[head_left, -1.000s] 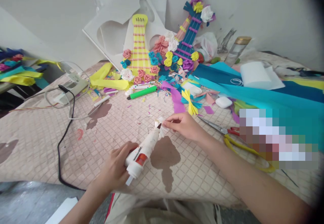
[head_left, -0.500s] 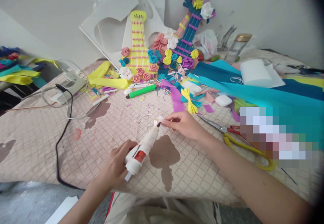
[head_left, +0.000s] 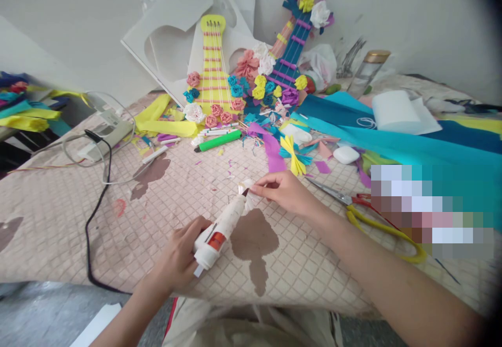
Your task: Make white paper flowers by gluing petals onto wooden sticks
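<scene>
My left hand [head_left: 187,255] is wrapped round a white hot glue gun [head_left: 221,232], whose dark nozzle points up and to the right. The end of a glue stick [head_left: 198,270] juts from its back. A small white piece of gathered paper [head_left: 249,202] is pinched in the fingers of my right hand [head_left: 280,191], low over the table. The nozzle tip is at this paper, close to my right fingertips; whether it touches cannot be made out. Part of the paper is hidden behind the nozzle and my fingers.
Scissors [head_left: 341,196] with red and yellow handles lie right of my right hand. Beyond are a yellow paper bow [head_left: 293,156], a green marker [head_left: 219,141] and two flower-trimmed paper guitars, one yellow [head_left: 215,69], one blue [head_left: 292,56]. A black cord [head_left: 89,232] runs along the left.
Both hands, the glue gun and the white paper stay nearly in place. The view has shifted only very slightly.
</scene>
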`<state>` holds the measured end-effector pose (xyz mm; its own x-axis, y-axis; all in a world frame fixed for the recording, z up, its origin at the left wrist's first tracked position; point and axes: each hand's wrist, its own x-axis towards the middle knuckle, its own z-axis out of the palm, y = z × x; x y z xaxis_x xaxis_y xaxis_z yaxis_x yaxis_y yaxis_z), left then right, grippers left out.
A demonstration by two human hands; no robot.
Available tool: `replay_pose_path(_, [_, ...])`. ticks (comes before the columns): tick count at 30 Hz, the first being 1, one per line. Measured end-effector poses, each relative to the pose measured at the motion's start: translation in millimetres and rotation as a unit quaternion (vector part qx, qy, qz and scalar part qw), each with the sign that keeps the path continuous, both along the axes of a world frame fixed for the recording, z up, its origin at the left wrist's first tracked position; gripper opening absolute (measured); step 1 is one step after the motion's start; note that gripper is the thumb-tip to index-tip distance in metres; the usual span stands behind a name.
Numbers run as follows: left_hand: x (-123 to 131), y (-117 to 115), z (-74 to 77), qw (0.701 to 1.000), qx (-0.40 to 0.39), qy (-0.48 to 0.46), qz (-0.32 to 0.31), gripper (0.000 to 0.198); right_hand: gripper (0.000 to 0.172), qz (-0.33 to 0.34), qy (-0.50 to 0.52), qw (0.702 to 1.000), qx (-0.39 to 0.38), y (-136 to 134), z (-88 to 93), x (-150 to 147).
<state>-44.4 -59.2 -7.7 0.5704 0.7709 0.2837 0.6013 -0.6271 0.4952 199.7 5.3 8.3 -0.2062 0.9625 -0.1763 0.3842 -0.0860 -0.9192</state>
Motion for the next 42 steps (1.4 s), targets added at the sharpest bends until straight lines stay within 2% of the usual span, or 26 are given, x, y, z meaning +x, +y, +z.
replay_pose_path(17, [0.0, 1.1, -1.3, 1.0, 0.001, 0.011, -0.001, 0.013, 0.023, -0.001, 0.002, 1.0, -0.003, 0.3, 0.1, 0.2])
replay_pose_path(24, [-0.7, -0.8, -1.6, 0.999, -0.034, 0.024, 0.035, 0.02, 0.024, 0.003, 0.0, 1.0, 0.001, 0.0, 0.7, 0.3])
replay_pose_path(33, [-2.1, -1.2, -4.7, 0.999, -0.006, 0.007, 0.033, 0.024, 0.024, 0.001, 0.007, 1.0, -0.003, -0.1, -0.4, 0.3])
replay_pose_path(42, [-7.8, -2.4, -11.0, 0.998, -0.018, 0.036, 0.056, 0.03, 0.025, 0.002, 0.008, 1.0, 0.0, 0.7, -3.3, 0.1])
